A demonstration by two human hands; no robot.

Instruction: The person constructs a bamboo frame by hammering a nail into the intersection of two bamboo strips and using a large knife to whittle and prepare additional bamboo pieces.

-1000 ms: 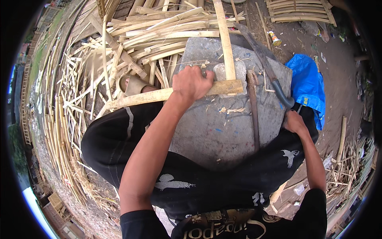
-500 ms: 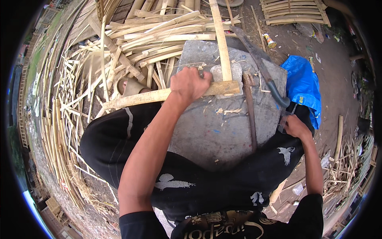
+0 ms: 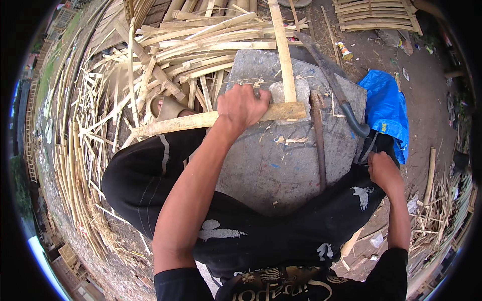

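A flat bamboo slat (image 3: 186, 122) lies crosswise over a grey slab (image 3: 251, 165) between my legs, its left part above my left leg. Around its middle, the fingers of my left hand (image 3: 242, 106) are wrapped. The slat's right end meets a second bamboo slat (image 3: 284, 55) that runs away from me. By my right knee, my right hand (image 3: 384, 171) is closed next to a grey strap; what its fingers hold is hidden. A rusty hammer (image 3: 320, 145) rests on the slab, right of the slats. Beyond it lies a curved blade with a blue-grey handle (image 3: 354, 120).
A blue bag (image 3: 385, 103) sits beyond my right knee. Piles of split bamboo strips (image 3: 211, 45) cover the ground ahead and left. A slatted bamboo panel (image 3: 377, 15) lies at the far right. Bamboo scraps (image 3: 447, 200) are heaped on the right.
My right hand has pulled back a little toward me and right, away from the grey strap's upper part. My left hand keeps its grip on the slat.
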